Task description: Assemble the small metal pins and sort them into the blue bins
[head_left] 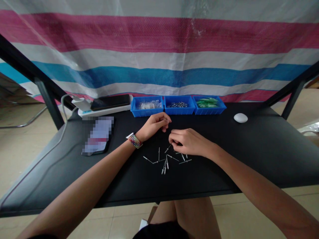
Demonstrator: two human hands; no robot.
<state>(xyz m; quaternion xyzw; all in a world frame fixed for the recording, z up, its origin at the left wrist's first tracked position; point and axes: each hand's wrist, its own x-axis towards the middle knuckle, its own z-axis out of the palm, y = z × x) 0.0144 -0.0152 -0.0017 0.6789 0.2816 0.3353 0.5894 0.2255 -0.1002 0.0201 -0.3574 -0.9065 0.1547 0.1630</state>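
Several rivets (167, 165) beside right grip (186, 141)

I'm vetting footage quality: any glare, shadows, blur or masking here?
Head view: faint sheen on the striped sheet; pixelation masks the lower phone; the cable casts a soft shadow; the rivets look slightly soft but discernible.

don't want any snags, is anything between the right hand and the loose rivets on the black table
Nothing visible stands between the right hand and the loose rivets; the hand is right at one and partly hides others.
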